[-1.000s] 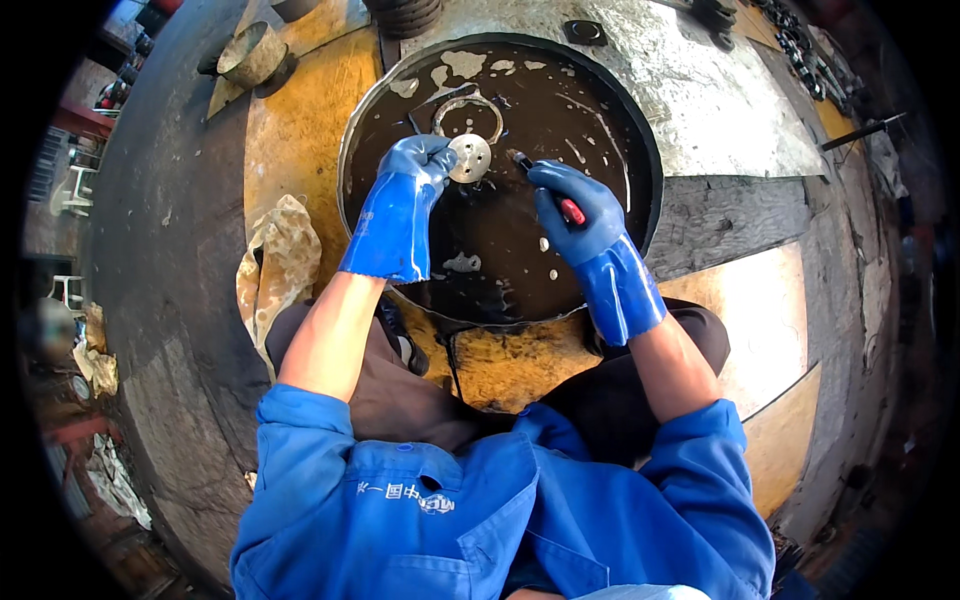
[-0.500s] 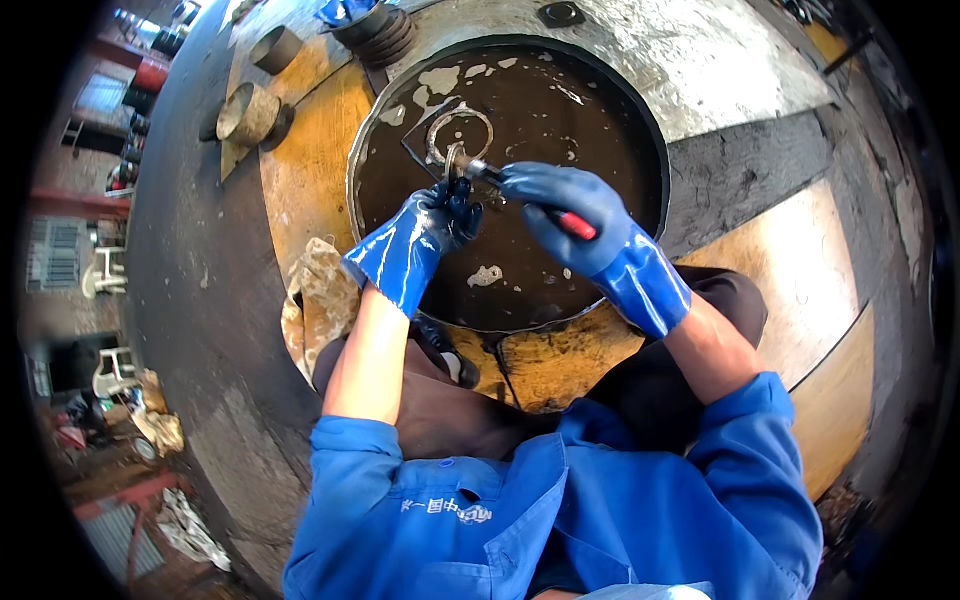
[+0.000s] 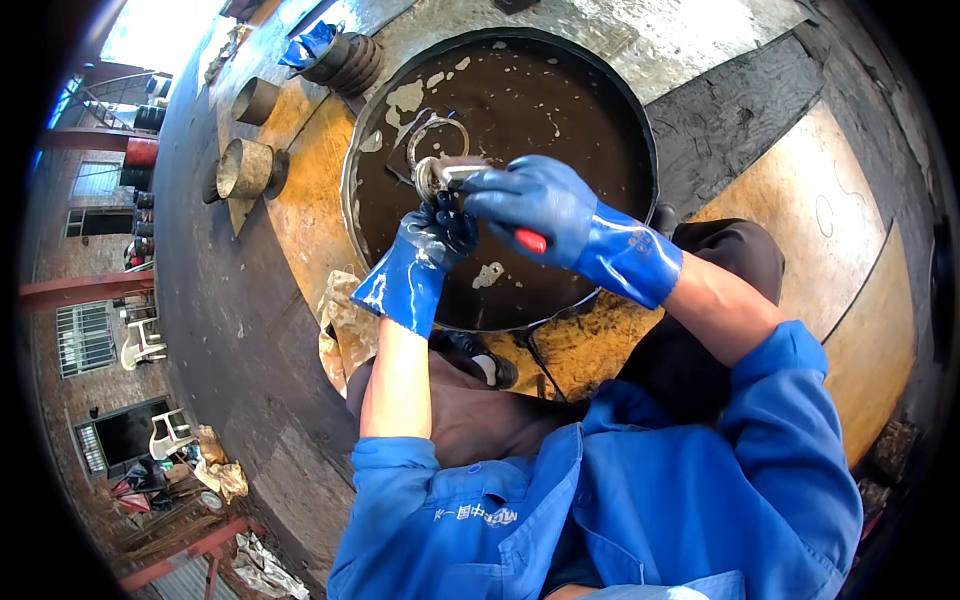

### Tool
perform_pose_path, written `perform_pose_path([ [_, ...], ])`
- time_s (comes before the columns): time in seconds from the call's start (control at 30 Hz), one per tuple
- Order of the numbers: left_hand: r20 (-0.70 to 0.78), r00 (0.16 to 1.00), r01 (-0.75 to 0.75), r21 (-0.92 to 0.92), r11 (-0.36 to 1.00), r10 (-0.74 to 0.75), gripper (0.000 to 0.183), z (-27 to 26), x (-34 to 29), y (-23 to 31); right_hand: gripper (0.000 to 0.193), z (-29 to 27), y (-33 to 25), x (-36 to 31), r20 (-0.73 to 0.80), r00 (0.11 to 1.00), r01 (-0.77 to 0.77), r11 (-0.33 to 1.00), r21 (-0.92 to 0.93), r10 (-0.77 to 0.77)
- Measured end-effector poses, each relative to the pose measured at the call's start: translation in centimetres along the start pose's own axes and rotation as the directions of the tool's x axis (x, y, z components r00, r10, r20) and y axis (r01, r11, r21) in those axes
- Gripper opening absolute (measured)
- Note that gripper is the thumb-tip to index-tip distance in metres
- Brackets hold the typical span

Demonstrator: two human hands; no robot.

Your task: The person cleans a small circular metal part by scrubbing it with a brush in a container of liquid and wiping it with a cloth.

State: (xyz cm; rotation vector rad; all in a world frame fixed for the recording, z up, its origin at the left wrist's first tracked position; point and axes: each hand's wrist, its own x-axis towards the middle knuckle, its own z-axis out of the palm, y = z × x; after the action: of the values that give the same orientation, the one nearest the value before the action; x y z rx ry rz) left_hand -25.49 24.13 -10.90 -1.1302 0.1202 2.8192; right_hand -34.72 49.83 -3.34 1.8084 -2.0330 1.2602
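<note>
Step in hand, by appearance: the red-handled tool with a metal head, grasped in the blue-gloved right hand, is being applied to the round silvery metal disc, which the blue-gloved left hand grips above the left part of the round, dark-rimmed basin. The next move calls for a steady left grip and even strokes (contact cannot be confirmed; the tool head is blurred).
</note>
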Motion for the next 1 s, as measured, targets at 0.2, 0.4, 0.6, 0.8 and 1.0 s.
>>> perform_pose_path([
  [0.2, -0.156, 0.977, -0.126, 0.135, 0.983, 0.147, 0.036, 0.7, 0.3, 0.1, 0.037, 0.9, 0.7, 0.2, 0.043, 0.999, -0.011, 0.998, -0.068, 0.014],
  [0.4, -0.199, 0.944, -0.210, 0.256, 0.944, 0.264, 0.036, 3.4, 0.8, -3.1, 0.034, 0.6, 0.8, -1.0, -0.033, 0.999, 0.015, 0.999, -0.046, -0.016],
  [0.6, -0.087, 0.989, -0.101, 0.205, 0.974, 0.121, 0.030, 3.2, 0.4, -2.6, 0.033, 0.0, 0.1, -0.7, -0.023, 0.999, 0.034, 0.998, -0.050, -0.036],
  [0.8, 0.342, 0.927, 0.119, 0.118, 0.986, -0.153, 0.041, -2.1, 1.8, 1.6, 0.028, -0.2, -0.1, 0.5, -0.073, 0.997, 0.028, 0.999, -0.046, -0.031],
  [1.0, 0.179, 0.983, 0.022, 0.152, 0.988, -0.049, 0.041, -2.1, 2.2, 1.1, 0.020, -0.4, 1.0, -0.1, -0.160, 0.985, -0.082, 0.995, -0.065, 0.071],
])
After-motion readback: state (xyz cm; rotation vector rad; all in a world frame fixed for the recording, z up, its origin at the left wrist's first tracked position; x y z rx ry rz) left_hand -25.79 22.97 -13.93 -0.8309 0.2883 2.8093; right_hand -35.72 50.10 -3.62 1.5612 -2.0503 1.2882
